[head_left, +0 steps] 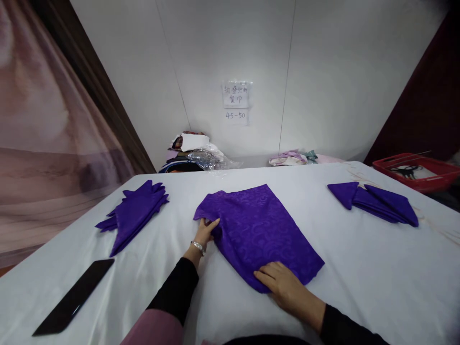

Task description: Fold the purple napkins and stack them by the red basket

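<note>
A purple napkin [258,220] with a woven swirl pattern lies spread on the white-covered table, its left side bunched and slightly raised. At that left edge my left hand [205,232] grips the cloth, thumb on top and the other fingers partly hidden beneath it. My right hand [287,287] rests on the napkin's near edge, its fingers lying on the cloth and its thumb stretched to the left. A silver watch or bracelet [198,247] is on my left wrist.
Folded purple napkins [136,211] are stacked at the left, near a dark flat slab [75,297]. More purple cloths [381,203] lie at the right. Beyond the table are heaped fabrics [190,148], a red basket [434,182] and a wall with paper signs [235,96].
</note>
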The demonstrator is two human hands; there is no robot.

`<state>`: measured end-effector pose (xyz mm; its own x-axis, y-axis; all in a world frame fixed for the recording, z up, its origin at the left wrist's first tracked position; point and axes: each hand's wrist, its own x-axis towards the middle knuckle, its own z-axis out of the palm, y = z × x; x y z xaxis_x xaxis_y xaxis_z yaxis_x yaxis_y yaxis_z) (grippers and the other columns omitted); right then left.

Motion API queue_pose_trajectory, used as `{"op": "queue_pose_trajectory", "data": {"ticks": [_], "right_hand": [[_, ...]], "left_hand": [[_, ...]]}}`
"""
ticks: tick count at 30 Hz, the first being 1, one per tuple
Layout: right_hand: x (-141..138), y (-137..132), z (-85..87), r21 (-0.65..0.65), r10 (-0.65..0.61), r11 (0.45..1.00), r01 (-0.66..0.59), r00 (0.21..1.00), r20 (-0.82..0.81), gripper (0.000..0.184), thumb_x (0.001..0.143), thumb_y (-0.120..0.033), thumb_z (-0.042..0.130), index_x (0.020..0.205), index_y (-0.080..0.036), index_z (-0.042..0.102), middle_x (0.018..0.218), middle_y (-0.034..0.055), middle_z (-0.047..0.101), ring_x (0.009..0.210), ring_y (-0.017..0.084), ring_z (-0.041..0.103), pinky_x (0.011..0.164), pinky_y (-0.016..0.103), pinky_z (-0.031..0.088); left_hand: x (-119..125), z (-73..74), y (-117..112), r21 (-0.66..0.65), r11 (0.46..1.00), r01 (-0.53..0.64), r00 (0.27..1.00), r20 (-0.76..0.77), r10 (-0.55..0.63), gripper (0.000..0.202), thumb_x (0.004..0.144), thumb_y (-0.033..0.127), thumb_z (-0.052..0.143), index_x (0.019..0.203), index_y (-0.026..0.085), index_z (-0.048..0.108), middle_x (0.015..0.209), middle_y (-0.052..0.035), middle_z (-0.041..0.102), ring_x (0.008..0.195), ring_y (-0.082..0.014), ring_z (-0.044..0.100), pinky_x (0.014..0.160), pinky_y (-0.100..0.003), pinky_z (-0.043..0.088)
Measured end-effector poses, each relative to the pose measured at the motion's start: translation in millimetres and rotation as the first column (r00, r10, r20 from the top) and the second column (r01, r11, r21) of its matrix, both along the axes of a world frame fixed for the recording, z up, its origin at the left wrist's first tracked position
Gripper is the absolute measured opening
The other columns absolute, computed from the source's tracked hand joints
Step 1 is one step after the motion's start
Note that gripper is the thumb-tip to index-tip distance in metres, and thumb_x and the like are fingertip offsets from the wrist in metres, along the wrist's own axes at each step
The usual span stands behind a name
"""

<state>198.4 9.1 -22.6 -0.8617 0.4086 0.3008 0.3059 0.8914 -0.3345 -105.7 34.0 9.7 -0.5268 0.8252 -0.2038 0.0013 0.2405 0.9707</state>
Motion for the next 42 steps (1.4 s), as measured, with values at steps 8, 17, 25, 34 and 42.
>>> {"op": "queue_pose_trajectory", "data": {"ticks": [8, 17, 25, 34, 42], "right_hand": [[26.6, 27.8, 25.3, -0.467, -0.309, 0.862, 0.198, 0.935, -0.173, 0.037, 0.08, -0.013, 0.042, 0.107, -0.02, 0.067, 0.104, 0.0069, 0.07, 0.096, 0.022, 0.064, 0.086, 0.038, 0.05], [51.8, 28.2, 18.1, -0.334, -0.28, 0.91, 0.246, 0.959, -0.055, 0.047, 0.077, -0.009, 0.042, 0.119, -0.02, 0.061, 0.109, 0.0085, 0.068, 0.099, 0.022, 0.063, 0.088, 0.04, 0.049], [25.1, -4.5, 0.8, -0.056, -0.074, 0.995, 0.078, 0.995, 0.073, 0.083, 0.061, 0.005, 0.038, 0.138, -0.026, 0.04, 0.137, 0.0092, 0.048, 0.124, 0.022, 0.044, 0.1, 0.044, 0.039], [4.0, -21.8, 24.4, -0.338, 0.134, 0.923, -0.181, 0.978, -0.159, 0.035, 0.083, -0.011, 0.044, 0.112, -0.021, 0.062, 0.106, 0.0072, 0.067, 0.102, 0.018, 0.058, 0.091, 0.032, 0.044], [0.9, 49.5, 52.6, -0.864, -0.383, 0.503, -0.022, 0.891, -0.246, 0.024, 0.081, -0.039, 0.056, 0.073, -0.018, 0.063, 0.071, -0.0002, 0.064, 0.066, 0.015, 0.056, 0.066, 0.026, 0.044]], "left_hand": [[-25.9, 24.2, -42.2, -0.201, 0.967, 0.155, 0.983, -0.069, -0.172, 0.071, 0.051, 0.044, 0.082, 0.11, 0.018, 0.052, 0.053, 0.0041, 0.06, 0.036, -0.0101, 0.046, 0.033, -0.019, 0.025], [-11.2, 25.1, -107.0, -0.063, 0.998, -0.005, 0.987, 0.16, 0.015, 0.064, 0.058, 0.034, 0.078, 0.116, 0.021, 0.052, 0.058, 0.0044, 0.062, 0.052, -0.0124, 0.059, 0.048, -0.021, 0.045], [4.0, 32.9, -120.3, 0.048, 0.973, -0.228, 0.943, 0.261, 0.208, 0.088, 0.058, 0.038, 0.077, 0.135, 0.028, 0.038, 0.068, 0.0041, 0.065, 0.057, -0.0134, 0.059, 0.055, -0.026, 0.049], [-0.2, 44.7, -142.0, -0.117, 0.992, 0.047, 0.989, 0.143, -0.03, 0.045, 0.057, 0.038, 0.073, 0.096, 0.018, 0.069, 0.058, 0.0021, 0.059, 0.051, -0.0115, 0.052, 0.041, -0.022, 0.04], [-15.9, 86.6, -43.4, 0.062, 0.969, 0.238, 0.971, -0.046, -0.235, 0.037, 0.063, 0.031, 0.067, 0.096, 0.013, 0.069, 0.085, -0.0084, 0.07, 0.067, -0.016, 0.063, 0.061, -0.029, 0.052]]}}
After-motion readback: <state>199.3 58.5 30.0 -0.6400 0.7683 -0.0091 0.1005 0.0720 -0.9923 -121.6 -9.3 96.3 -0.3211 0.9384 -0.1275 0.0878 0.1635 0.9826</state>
